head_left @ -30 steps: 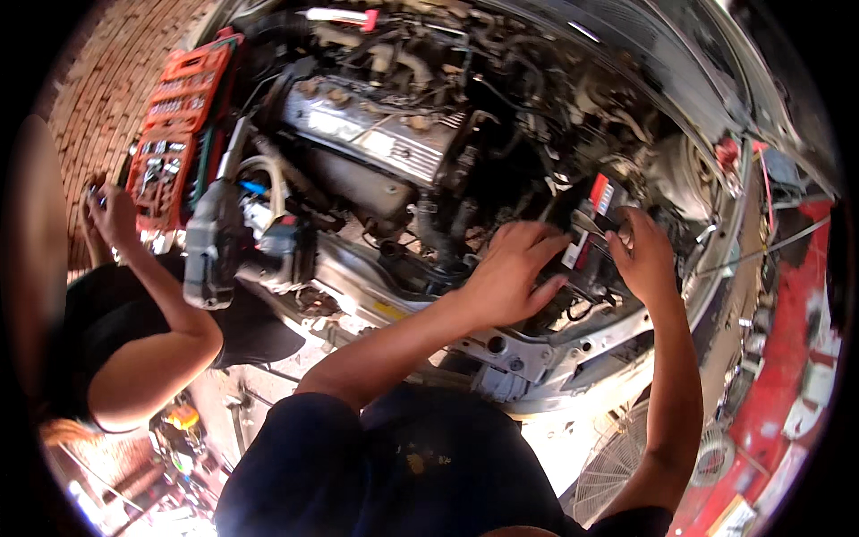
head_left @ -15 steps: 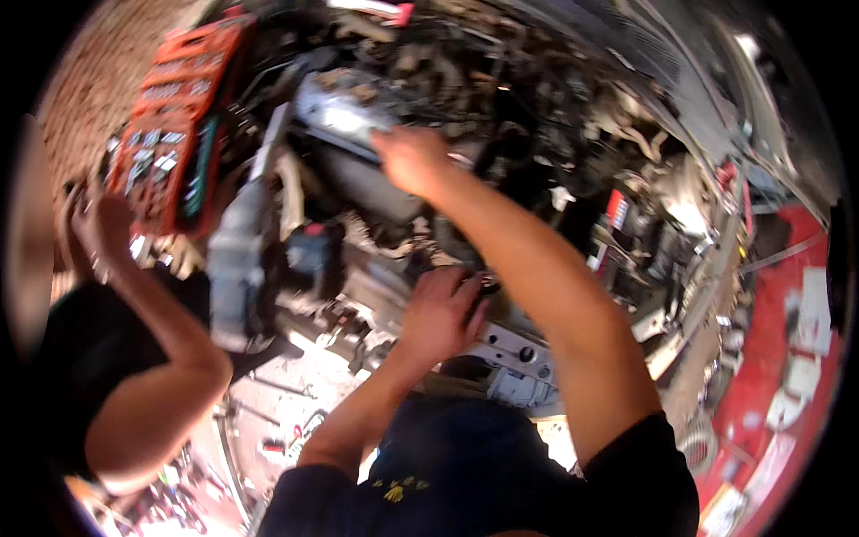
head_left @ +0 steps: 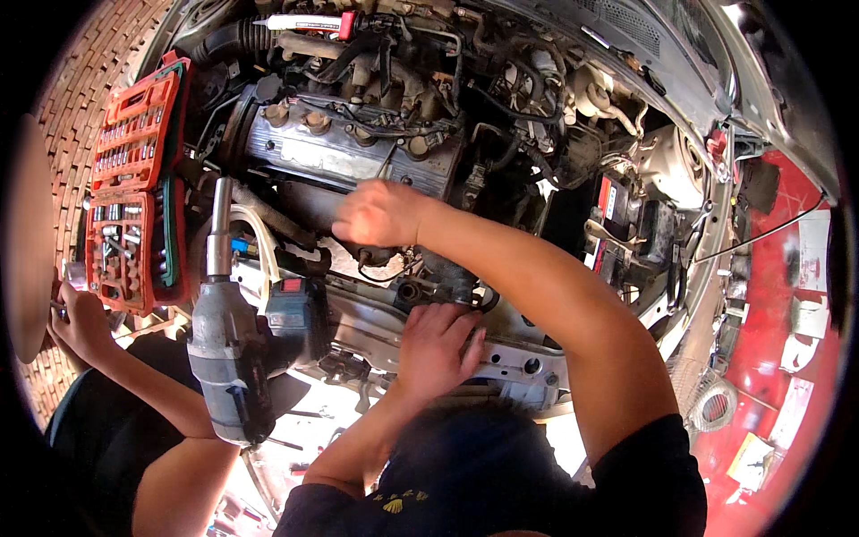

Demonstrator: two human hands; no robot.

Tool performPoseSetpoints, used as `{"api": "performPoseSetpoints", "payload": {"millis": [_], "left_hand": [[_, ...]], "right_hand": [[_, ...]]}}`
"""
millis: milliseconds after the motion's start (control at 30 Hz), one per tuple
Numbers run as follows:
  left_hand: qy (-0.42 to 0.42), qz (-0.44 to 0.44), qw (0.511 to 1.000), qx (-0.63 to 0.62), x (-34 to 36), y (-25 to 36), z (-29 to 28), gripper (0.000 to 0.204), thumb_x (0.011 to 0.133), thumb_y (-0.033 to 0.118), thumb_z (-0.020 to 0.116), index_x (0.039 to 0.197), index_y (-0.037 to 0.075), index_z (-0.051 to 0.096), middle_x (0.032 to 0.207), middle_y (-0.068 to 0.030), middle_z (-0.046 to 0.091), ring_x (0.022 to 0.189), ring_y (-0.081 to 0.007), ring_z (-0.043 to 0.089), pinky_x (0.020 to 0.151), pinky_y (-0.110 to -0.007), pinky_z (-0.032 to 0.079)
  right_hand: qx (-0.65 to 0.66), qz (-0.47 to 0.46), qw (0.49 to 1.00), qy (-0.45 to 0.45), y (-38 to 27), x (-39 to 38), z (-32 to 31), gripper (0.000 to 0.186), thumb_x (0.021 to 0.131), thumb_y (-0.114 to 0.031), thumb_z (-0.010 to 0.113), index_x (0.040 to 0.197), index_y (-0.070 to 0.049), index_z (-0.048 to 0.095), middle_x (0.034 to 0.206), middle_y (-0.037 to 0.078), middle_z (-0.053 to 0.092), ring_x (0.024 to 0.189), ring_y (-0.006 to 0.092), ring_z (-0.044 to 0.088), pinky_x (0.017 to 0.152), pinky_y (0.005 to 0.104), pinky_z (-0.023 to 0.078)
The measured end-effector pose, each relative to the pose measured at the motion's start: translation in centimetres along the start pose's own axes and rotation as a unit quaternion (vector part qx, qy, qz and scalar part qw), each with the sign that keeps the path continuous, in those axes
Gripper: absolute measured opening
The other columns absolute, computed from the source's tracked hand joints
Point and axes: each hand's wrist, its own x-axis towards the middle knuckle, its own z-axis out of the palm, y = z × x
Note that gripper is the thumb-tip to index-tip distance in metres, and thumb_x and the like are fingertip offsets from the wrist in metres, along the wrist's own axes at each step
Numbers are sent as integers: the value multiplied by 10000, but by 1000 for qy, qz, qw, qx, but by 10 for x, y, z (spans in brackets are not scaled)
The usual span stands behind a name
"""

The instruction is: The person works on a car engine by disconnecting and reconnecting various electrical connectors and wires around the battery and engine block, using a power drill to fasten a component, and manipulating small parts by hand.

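Leaning over an open engine bay (head_left: 555, 116), grimy cast metal, tangled black hoses and wires. Right hand (head_left: 380, 213) reaches deep, down by the front of the engine block below the ribbed silver valve cover (head_left: 349, 159); fingers curl downward, grip looks half-clenched, but can't tell if it holds anything. Left hand (head_left: 436, 347) lies flat on the pale painted crossmember (head_left: 510, 358), fingers spread, grip released, just bracing. Impact wrench (head_left: 234, 345) sits just left of that hand: chunky grey-black plastic body, steel anvil pointing up, red patch near the battery end, untouched by either hand. Orange socket case (head_left: 134, 183) propped open on the left edge of the bay, rows of chrome sockets inside. Black boxy battery (head_left: 626, 224) to the right, well apart from both hands. Another person's hand (head_left: 80, 322) at far left, near the case's lower corner.
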Motion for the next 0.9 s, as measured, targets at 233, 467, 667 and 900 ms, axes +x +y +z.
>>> {"api": "performPoseSetpoints", "payload": {"millis": [233,467,667,900], "left_hand": [[-18,-1,1000,8,-2,2,3,246,854,150,759,1089,78,750,1067,-136,705,996,-372,667,836,-494,482],[-6,11,1000,15,4,5,5,239,862,131,744,1091,62,749,1093,-138,714,992,-382,669,828,-480,487],[-2,20,1000,13,-1,-1,16,192,882,151,756,1058,76,755,1032,-100,731,950,-313,687,834,-436,480],[3,13,999,40,0,1,17,196,881,166,766,1055,74,762,1038,-105,734,960,-320,688,864,-445,491]], "right_hand": [[19,-42,990,132,-56,25,-36,179,900,-283,654,787,-182,559,781,-30,573,734,161,626,617,339,487],[108,275,926,237,-94,-47,-153,121,895,-223,823,932,-136,747,948,39,761,805,214,744,665,366,577],[109,598,744,277,-94,-190,-248,278,1051,-236,693,1215,-12,693,1011,108,805,961,176,787,834,303,609],[-67,529,845,-41,-60,-250,-234,226,1030,-241,685,1179,-77,732,1047,142,780,930,328,763,840,410,585]]}}
